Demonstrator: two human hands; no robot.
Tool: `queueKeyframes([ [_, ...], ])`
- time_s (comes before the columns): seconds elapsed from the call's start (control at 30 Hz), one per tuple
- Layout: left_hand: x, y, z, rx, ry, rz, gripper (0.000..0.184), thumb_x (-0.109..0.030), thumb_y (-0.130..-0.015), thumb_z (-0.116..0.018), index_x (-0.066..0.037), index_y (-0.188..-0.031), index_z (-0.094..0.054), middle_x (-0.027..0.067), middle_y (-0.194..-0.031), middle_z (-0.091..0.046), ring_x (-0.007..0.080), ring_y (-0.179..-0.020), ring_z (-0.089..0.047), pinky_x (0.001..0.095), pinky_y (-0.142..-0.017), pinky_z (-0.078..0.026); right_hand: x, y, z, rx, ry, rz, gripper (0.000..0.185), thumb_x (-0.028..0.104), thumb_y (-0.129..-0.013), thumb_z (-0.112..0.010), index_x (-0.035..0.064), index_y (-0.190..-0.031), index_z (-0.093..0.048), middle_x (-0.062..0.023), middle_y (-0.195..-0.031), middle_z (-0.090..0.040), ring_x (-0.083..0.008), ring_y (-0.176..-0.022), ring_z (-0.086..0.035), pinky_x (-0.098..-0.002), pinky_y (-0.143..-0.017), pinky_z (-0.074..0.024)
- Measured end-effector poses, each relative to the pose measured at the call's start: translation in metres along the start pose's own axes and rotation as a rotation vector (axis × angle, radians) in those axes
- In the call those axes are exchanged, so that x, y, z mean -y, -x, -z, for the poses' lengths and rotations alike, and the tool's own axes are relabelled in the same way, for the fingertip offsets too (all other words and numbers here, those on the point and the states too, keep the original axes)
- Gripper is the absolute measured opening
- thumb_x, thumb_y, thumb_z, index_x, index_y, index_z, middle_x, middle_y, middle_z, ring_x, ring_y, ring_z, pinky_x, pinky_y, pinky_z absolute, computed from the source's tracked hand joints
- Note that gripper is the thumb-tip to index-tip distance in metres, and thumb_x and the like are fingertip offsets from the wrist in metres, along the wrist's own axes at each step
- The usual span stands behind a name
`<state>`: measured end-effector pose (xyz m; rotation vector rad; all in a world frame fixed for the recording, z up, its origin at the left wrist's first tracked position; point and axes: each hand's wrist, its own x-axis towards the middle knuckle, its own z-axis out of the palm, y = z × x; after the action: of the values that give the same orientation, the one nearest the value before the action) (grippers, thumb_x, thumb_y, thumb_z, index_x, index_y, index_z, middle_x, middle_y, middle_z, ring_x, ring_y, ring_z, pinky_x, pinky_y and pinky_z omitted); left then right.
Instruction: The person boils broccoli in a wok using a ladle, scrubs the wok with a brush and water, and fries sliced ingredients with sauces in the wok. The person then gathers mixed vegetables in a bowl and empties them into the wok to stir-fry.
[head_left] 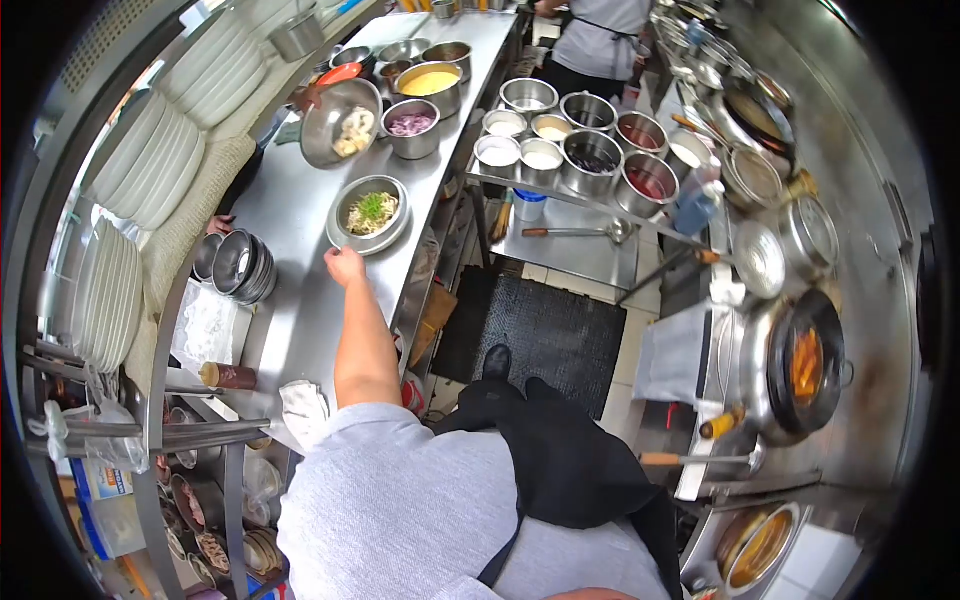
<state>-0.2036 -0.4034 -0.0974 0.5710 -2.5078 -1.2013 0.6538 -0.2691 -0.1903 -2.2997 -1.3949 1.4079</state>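
My left hand (pixel 345 266) reaches forward over the steel counter, fingers closed at the near rim of a wide grey bowl (pixel 340 226). In the bowl lie pale shredded strips topped with chopped greens (pixel 373 210). Just beyond it, a steel mixing bowl (pixel 318 130) is tilted toward me with pale chunks inside and an orange-red utensil (pixel 338 74) at its rim. Beside that stand a steel pot of chopped purple onion (pixel 410 124) and a pot of yellow liquid (pixel 430 80). My right hand is out of view; only a sliver of skin shows at the bottom edge.
Stacked dark bowls (pixel 243 266) and another person's hand (pixel 222 224) are on the left. White plates (pixel 150 160) fill a shelf. Several steel pots (pixel 590 165) stand on a side table, near a person in an apron (pixel 600 45). A wok (pixel 805 370) sits at right.
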Motion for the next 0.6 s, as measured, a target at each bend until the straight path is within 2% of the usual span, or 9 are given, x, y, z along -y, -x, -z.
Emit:
queueKeyframes([
  [0.07, 0.018, -0.028, -0.02, 0.136, 0.217, 0.046, 0.043, -0.025, -0.079, -0.058, -0.001, -0.114, -0.055, 0.0201, -0.1, -0.063, 0.0377, -0.099, -0.058, 0.0427, -0.092, -0.044, 0.02, -0.002, 0.008, -0.23, 0.057, 0.02, 0.04, 0.005, -0.085, -0.052, -0.0005, -0.125, -0.051, -0.0186, -0.104, -0.064, -0.0269, -0.096, -0.062, -0.0334, -0.083, -0.0475],
  [0.1, 0.017, -0.032, -0.02, 0.129, 0.2, 0.036, 0.037, -0.025, -0.082, -0.057, 0.0, -0.11, -0.056, 0.0165, -0.095, -0.064, 0.0316, -0.085, -0.064, 0.0393, -0.075, -0.052, 0.031, 0.0, 0.012, -0.346, 0.081, 0.031, 0.04, 0.005, -0.085, -0.052, -0.0003, -0.125, -0.051, -0.0188, -0.104, -0.064, -0.0272, -0.096, -0.062, -0.0336, -0.083, -0.0475],
  [0.13, 0.005, -0.029, -0.009, 0.129, 0.194, 0.051, 0.037, -0.025, -0.082, -0.057, 0.0, -0.11, -0.056, 0.0165, -0.095, -0.064, 0.0316, -0.085, -0.064, 0.0393, -0.075, -0.052, 0.035, -0.004, 0.015, -0.452, 0.113, 0.038, 0.041, 0.005, -0.085, -0.052, -0.0002, -0.126, -0.05, -0.0189, -0.105, -0.063, -0.0275, -0.096, -0.062, -0.0337, -0.083, -0.0475],
  [0.2, -0.018, -0.023, 0.01, 0.249, 0.449, 0.206, 0.032, -0.023, -0.087, -0.053, 0.001, -0.109, -0.055, 0.0142, -0.095, -0.064, 0.0232, -0.071, -0.066, 0.0328, -0.054, -0.053, 0.048, -0.006, 0.018, -0.626, 0.156, 0.052, 0.042, 0.004, -0.085, -0.051, 0.0, -0.127, -0.049, -0.0191, -0.105, -0.063, -0.0281, -0.096, -0.062, -0.034, -0.083, -0.0474],
  [0.23, -0.013, -0.032, 0.007, 0.227, 0.425, 0.174, 0.03, -0.021, -0.09, -0.048, 0.001, -0.109, -0.055, 0.0122, -0.093, -0.063, 0.0174, -0.059, -0.064, 0.0272, -0.042, -0.048, 0.057, -0.005, 0.02, -0.696, 0.175, 0.06, 0.043, 0.004, -0.084, -0.051, 0.0001, -0.127, -0.049, -0.0193, -0.105, -0.063, -0.0285, -0.096, -0.061, -0.0342, -0.083, -0.0474],
  [0.37, -0.015, -0.051, 0.01, 0.352, 0.308, 0.157, 0.032, -0.022, -0.091, -0.047, 0.002, -0.11, -0.055, 0.0124, -0.09, -0.064, 0.019, -0.059, -0.065, 0.0292, -0.046, -0.051, 0.087, 0.0, 0.023, -0.892, 0.194, 0.067, 0.046, 0.003, -0.084, -0.05, 0.0006, -0.129, -0.047, -0.0198, -0.105, -0.062, -0.0297, -0.095, -0.061, -0.0348, -0.083, -0.0472],
  [0.43, -0.013, -0.057, 0.002, 0.348, 0.307, 0.13, 0.032, -0.022, -0.092, -0.046, 0.002, -0.11, -0.056, 0.0118, -0.09, -0.064, 0.019, -0.059, -0.065, 0.0294, -0.047, -0.052, 0.097, -0.005, 0.027, -0.942, 0.194, 0.103, 0.047, 0.002, -0.083, -0.05, 0.0008, -0.13, -0.046, -0.02, -0.105, -0.062, -0.0303, -0.095, -0.061, -0.0351, -0.083, -0.0471],
  [0.57, -0.011, -0.064, 0.0, 0.383, 0.234, 0.038, 0.031, -0.021, -0.091, -0.046, 0.003, -0.107, -0.059, 0.011, -0.084, -0.065, 0.0196, -0.058, -0.065, 0.0315, -0.053, -0.052, 0.116, -0.028, 0.038, -0.974, 0.181, 0.277, 0.05, 0.001, -0.083, -0.049, 0.0013, -0.133, -0.044, -0.0206, -0.106, -0.061, -0.0316, -0.095, -0.061, -0.0357, -0.082, -0.047],
  [0.6, -0.012, -0.064, -0.001, 0.411, 0.204, 0.003, 0.031, -0.02, -0.09, -0.047, 0.003, -0.106, -0.061, 0.0109, -0.081, -0.066, 0.0199, -0.057, -0.064, 0.0325, -0.056, -0.052, 0.119, -0.036, 0.039, -1.002, 0.173, 0.379, 0.051, 0.001, -0.083, -0.049, 0.0014, -0.133, -0.043, -0.0207, -0.106, -0.061, -0.0319, -0.094, -0.061, -0.0359, -0.082, -0.047],
])
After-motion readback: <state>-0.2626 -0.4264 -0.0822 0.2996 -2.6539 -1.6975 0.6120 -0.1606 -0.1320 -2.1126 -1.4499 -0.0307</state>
